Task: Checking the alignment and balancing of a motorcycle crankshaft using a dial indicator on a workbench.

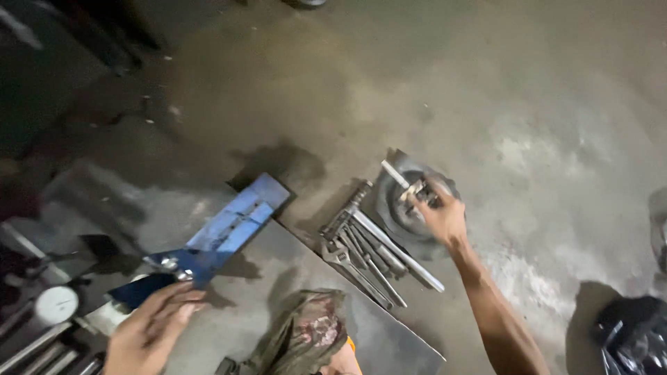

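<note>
My right hand (442, 216) reaches out over a dark round metal part (401, 212) on the concrete floor, its fingers closed on a small metal piece (417, 189) at the part's centre. My left hand (151, 326) is at the lower left, fingers spread, holding nothing, just below the near end of a blue metal bracket (233, 226) that rests on a grey sheet. A bundle of wrenches and metal rods (365, 253) lies between the two hands.
A grey metal sheet (292, 260) covers the floor under the bracket. A dial gauge (57, 304) and rods lie at the lower left. A crumpled camouflage cloth (306, 337) sits at the bottom centre. A black bag (632, 333) is at the lower right.
</note>
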